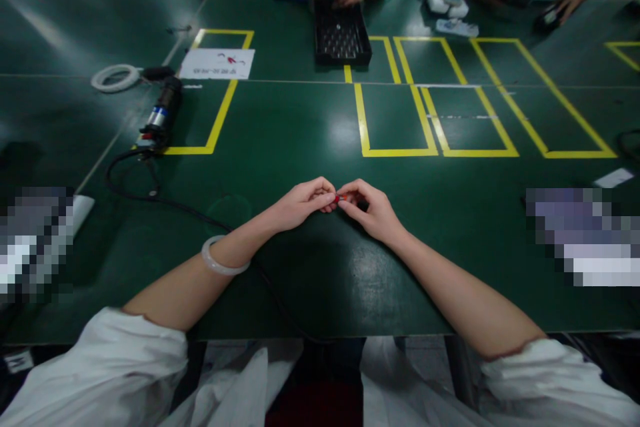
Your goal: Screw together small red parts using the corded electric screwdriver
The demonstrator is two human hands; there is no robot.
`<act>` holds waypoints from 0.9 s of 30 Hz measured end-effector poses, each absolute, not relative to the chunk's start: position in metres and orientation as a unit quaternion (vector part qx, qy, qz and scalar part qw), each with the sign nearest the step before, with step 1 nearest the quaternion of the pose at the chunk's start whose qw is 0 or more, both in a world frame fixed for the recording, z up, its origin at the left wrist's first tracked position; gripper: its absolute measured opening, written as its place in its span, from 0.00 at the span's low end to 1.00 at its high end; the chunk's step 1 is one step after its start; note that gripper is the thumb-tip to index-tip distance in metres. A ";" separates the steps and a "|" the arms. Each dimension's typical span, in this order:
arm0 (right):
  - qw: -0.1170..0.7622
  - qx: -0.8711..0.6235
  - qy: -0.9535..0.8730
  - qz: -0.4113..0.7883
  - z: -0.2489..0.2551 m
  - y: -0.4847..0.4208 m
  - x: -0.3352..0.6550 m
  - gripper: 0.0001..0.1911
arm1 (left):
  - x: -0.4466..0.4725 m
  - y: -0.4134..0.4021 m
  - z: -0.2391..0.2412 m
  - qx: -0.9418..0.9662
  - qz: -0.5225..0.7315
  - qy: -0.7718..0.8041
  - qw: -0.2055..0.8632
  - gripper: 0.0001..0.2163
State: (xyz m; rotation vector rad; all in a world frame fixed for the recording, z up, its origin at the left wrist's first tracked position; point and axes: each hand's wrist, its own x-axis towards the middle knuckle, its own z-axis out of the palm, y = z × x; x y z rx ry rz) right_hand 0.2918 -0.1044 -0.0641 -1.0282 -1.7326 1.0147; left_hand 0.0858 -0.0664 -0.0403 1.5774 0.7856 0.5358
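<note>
Just above the green table, my left hand [311,201] and my right hand [369,208] meet fingertip to fingertip. Between them is a small red piece [340,199], pinched by the thumb and fingers of both hands. Most of it is covered by the fingers, so its kind cannot be made out. A pale bangle [220,259] circles my left wrist.
A black electric screwdriver [163,110] lies left, its cable running under my left forearm. Near it are a white ring-shaped coil [116,78] and a paper sheet [217,64]. Across the table, a person's hands work over a black tray [344,57]. Yellow tape marks rectangles.
</note>
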 end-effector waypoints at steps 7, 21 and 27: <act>0.454 -0.412 -0.596 0.519 -0.065 -0.103 0.290 0.15 | 0.087 -0.071 -0.043 0.708 0.241 0.339 0.571 0.15; 0.438 -0.414 -0.652 0.461 -0.065 -0.103 0.290 0.13 | 0.088 -0.075 -0.042 0.783 0.261 0.379 0.418 0.10; 0.437 -0.422 -0.671 0.425 -0.067 -0.102 0.291 0.07 | 0.088 -0.076 -0.042 0.782 0.256 0.375 0.427 0.12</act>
